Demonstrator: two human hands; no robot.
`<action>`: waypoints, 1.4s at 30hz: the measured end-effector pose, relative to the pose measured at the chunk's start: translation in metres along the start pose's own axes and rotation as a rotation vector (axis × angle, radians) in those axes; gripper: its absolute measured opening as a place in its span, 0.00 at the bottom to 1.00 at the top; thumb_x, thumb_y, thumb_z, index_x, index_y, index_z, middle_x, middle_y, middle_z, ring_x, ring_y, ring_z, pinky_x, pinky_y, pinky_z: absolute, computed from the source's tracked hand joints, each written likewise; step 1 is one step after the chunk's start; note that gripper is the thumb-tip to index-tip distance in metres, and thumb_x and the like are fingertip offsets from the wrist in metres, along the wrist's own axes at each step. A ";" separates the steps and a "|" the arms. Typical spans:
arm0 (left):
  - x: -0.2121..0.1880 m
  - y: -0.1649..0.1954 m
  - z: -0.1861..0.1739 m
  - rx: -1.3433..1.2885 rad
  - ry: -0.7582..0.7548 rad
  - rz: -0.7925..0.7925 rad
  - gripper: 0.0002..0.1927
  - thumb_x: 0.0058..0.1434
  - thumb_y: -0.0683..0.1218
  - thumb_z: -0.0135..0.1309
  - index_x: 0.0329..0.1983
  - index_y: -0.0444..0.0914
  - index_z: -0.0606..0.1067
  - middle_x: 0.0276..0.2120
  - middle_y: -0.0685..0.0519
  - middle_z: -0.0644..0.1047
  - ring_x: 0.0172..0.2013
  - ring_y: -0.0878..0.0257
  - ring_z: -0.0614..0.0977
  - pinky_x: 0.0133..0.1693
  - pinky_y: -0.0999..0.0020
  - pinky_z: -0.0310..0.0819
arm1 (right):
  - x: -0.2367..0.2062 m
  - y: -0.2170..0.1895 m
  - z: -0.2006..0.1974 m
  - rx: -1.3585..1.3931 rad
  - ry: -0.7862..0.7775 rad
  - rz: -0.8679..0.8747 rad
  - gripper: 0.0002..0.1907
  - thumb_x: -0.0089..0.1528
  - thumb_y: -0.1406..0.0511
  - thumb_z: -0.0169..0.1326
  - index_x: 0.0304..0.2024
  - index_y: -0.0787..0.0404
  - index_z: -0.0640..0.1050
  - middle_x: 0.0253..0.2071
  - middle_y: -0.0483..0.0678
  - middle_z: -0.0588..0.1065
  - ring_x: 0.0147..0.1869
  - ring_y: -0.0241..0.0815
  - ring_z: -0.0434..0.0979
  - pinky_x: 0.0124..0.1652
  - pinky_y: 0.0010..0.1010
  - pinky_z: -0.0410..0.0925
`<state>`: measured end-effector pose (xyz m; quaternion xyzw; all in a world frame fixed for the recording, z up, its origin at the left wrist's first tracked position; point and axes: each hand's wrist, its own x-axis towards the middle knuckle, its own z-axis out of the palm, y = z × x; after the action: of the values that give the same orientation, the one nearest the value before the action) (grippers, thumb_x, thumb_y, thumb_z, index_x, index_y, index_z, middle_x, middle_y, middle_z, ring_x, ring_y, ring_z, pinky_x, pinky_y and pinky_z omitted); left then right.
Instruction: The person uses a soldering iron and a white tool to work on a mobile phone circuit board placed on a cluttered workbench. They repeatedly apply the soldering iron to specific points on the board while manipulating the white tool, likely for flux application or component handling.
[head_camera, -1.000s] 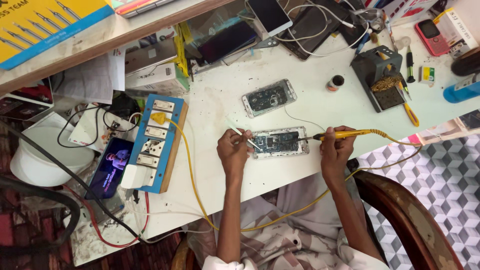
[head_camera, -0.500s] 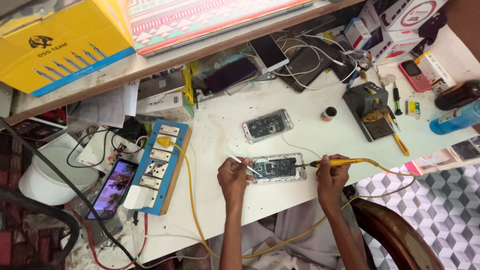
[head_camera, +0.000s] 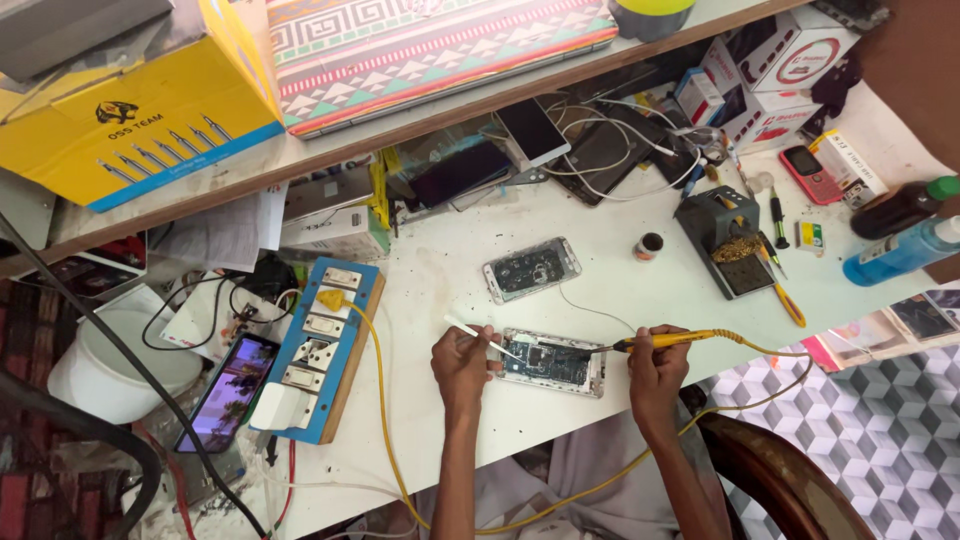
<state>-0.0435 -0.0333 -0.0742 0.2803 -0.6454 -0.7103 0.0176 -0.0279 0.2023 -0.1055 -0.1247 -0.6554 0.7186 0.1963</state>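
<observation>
At lower centre of the frame, the opened phone (head_camera: 553, 363) lies on the desk (head_camera: 440, 290); left hand (head_camera: 462, 362) fingers pinch white tweezers (head_camera: 480, 338), right hand (head_camera: 655, 372) fingers grip the yellow soldering iron (head_camera: 668, 340), whose tip should touch only the joint.

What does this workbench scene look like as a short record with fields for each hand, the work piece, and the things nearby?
Left hand: holds a thin white tool, its tip at the opened phone.
Right hand: grips a yellow soldering iron, tip pointed at the phone's board.
Work piece: opened phone, flat on the white table.
Behind it: second opened phone, lying apart.
Left side: blue switch board with a yellow cable.
Right side: soldering stand, blue bottle.
</observation>
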 end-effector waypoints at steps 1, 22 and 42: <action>-0.003 0.002 0.001 0.024 0.023 -0.010 0.09 0.62 0.45 0.60 0.35 0.34 0.75 0.29 0.50 0.85 0.14 0.65 0.77 0.17 0.72 0.64 | -0.001 -0.001 -0.001 -0.028 -0.006 -0.007 0.09 0.71 0.65 0.50 0.45 0.62 0.63 0.25 0.41 0.66 0.24 0.26 0.61 0.24 0.21 0.57; -0.036 -0.014 0.004 -0.022 0.188 0.136 0.12 0.65 0.44 0.57 0.42 0.29 0.73 0.29 0.45 0.84 0.17 0.64 0.80 0.19 0.73 0.70 | -0.007 0.011 -0.009 0.217 0.084 -0.005 0.07 0.72 0.67 0.47 0.45 0.60 0.61 0.25 0.42 0.65 0.22 0.29 0.63 0.24 0.23 0.62; -0.067 -0.051 -0.002 -0.318 0.335 0.165 0.13 0.66 0.43 0.55 0.47 0.32 0.66 0.35 0.42 0.83 0.24 0.63 0.82 0.25 0.72 0.77 | -0.007 0.008 -0.004 0.059 -0.125 -0.105 0.10 0.74 0.66 0.48 0.47 0.60 0.60 0.28 0.43 0.66 0.26 0.30 0.66 0.29 0.22 0.64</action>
<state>0.0304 -0.0007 -0.0962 0.3340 -0.5344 -0.7427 0.2263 -0.0210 0.2022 -0.1147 -0.0391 -0.6505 0.7327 0.1961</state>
